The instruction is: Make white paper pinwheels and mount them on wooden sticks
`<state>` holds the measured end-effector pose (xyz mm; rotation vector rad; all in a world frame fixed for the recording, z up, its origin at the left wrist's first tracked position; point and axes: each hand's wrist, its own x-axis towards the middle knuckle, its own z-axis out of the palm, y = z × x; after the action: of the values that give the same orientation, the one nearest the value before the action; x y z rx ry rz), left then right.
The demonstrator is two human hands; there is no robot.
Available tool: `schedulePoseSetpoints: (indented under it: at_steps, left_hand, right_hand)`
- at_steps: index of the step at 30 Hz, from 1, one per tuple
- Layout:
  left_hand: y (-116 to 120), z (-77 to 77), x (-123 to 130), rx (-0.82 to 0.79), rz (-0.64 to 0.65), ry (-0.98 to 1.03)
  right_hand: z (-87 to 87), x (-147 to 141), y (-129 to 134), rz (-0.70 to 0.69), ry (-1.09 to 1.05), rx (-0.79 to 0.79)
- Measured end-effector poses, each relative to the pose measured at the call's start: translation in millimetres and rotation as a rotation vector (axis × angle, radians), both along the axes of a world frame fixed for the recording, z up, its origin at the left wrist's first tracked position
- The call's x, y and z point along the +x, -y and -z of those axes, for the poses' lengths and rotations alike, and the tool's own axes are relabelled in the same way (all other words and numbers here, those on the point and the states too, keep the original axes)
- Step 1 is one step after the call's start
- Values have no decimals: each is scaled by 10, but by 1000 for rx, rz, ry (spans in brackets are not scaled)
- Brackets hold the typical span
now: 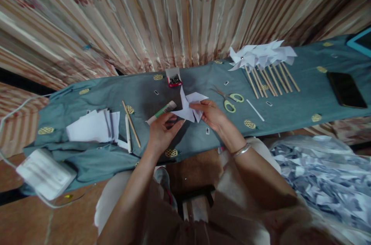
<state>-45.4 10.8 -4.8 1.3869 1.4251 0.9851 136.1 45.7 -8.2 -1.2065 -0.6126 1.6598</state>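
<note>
On the surface [139, 90], covered by a blue-green cloth with yellow pineapple figures, the right hand [214, 115] is pinching a folded white paper pinwheel [188, 110]. The left hand [160, 133] is close below it; what its fingers grip, I cannot see clearly. A green-banded tube [162, 112] lies just beside this hand. Behind the pinwheel stands a small open red box [174, 81] with small dark pieces inside. To the right lie scissors [230, 100], and farther, a row of finished pinwheels [262, 55] on wooden sticks [268, 80]
</note>
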Motion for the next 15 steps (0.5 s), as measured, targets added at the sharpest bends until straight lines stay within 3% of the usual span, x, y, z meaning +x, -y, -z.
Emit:
schedulePoseSetpoints:
  at_steps: [5, 11, 15]
  left_hand:
    - [-89, -82, 35, 44, -81, 30]
    - [-233, 16, 232, 44, 63, 178]
    - [-264, 48, 308, -45, 51, 360]
  right_hand:
    - [-18, 19, 10, 2, -54, 11]
    - [11, 28, 36, -103, -54, 29]
    - [23, 48, 50, -152, -38, 41]
